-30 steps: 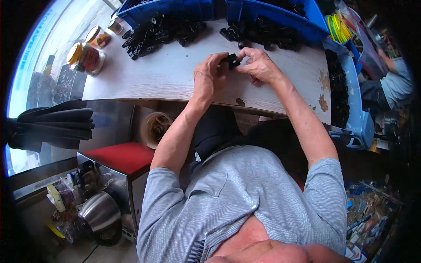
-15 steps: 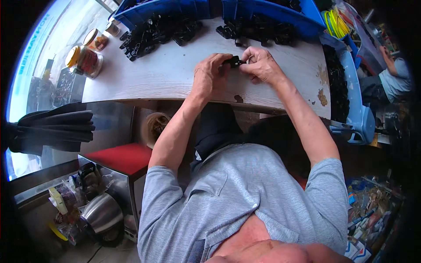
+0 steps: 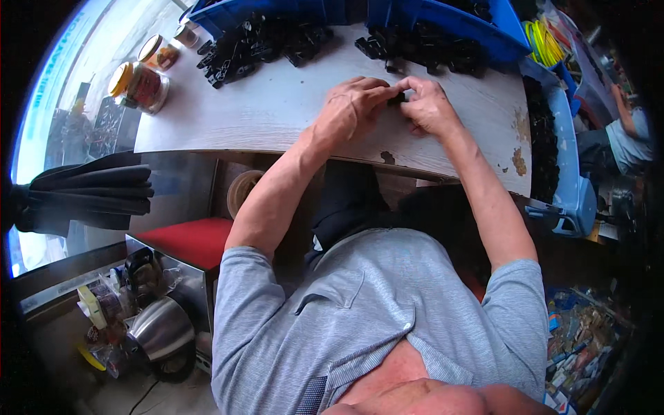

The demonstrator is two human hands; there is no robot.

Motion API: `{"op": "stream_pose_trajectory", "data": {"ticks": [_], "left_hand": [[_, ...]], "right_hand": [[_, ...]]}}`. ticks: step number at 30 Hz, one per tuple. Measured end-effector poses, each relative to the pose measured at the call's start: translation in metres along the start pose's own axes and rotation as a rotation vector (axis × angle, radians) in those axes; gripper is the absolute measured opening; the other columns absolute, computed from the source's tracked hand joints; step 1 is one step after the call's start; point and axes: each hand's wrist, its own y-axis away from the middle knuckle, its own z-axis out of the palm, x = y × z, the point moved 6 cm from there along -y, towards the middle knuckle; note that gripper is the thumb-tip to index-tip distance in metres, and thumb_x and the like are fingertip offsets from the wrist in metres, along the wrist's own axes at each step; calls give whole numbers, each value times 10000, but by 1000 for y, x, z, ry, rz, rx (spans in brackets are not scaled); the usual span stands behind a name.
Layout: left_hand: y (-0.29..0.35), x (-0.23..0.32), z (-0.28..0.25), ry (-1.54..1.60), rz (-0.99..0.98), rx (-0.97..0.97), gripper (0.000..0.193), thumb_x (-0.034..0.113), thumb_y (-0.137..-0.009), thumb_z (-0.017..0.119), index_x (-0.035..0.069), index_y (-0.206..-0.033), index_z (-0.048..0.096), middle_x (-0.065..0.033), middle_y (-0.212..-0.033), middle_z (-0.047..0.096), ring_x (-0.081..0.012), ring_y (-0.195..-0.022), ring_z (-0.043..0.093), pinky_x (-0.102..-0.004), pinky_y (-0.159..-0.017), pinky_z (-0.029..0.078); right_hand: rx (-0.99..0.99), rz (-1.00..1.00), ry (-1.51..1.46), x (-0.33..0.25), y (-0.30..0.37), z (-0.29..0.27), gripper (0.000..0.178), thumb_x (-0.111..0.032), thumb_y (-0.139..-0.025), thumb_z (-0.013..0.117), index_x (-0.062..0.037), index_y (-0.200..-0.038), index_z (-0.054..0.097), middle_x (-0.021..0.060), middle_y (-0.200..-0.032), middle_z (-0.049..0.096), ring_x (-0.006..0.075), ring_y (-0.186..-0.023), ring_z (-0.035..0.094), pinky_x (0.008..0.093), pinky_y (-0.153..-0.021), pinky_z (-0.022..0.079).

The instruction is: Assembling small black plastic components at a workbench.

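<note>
My left hand [image 3: 350, 105] and my right hand [image 3: 429, 109] meet over the white tabletop [image 3: 270, 114], their fingertips drawn together. Between them shows a bit of a small black part [image 3: 397, 99], which both hands grip; the fingers hide most of it, so its exact kind cannot be made out. Beyond my hands lie two loose heaps of similar black parts, a left heap [image 3: 259, 48] and a right heap [image 3: 429, 50].
Blue bins [image 3: 453, 22] line the far edge. A light-blue crate [image 3: 567, 138] of black parts stands along the right side. Lidded jars [image 3: 144, 88] sit at the far left. A red-topped cabinet [image 3: 190, 242] is below left. Another person [image 3: 626, 138] sits at the far right.
My left hand has turned and shifted right, its fingers now reaching across to my right fingertips. The black part, plainer before, is now mostly covered. The whole view has shifted slightly.
</note>
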Motion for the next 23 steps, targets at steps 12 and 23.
{"op": "stream_pose_trajectory", "data": {"ticks": [12, 23], "left_hand": [[6, -10, 10, 98, -20, -97, 513, -9, -844, 653, 178, -1322, 640, -109, -1184, 675, -318, -1063, 650, -430, -900, 546], [25, -28, -11, 45, -217, 84, 718, 143, -848, 714, 288, -1499, 448, -137, -1410, 541, -269, -1300, 504, -466, -1180, 312]], "right_hand": [[-10, 5, -40, 5, -1, 1, 306, -15, -795, 661, -24, -1101, 643, 5, -595, 557, 102, -475, 566, 281, -407, 475], [-1, 21, -31, 8, -3, -1, 299, -103, -825, 737, -62, -1110, 657, 37, -619, 615, 118, -463, 573, 286, -410, 490]]}}
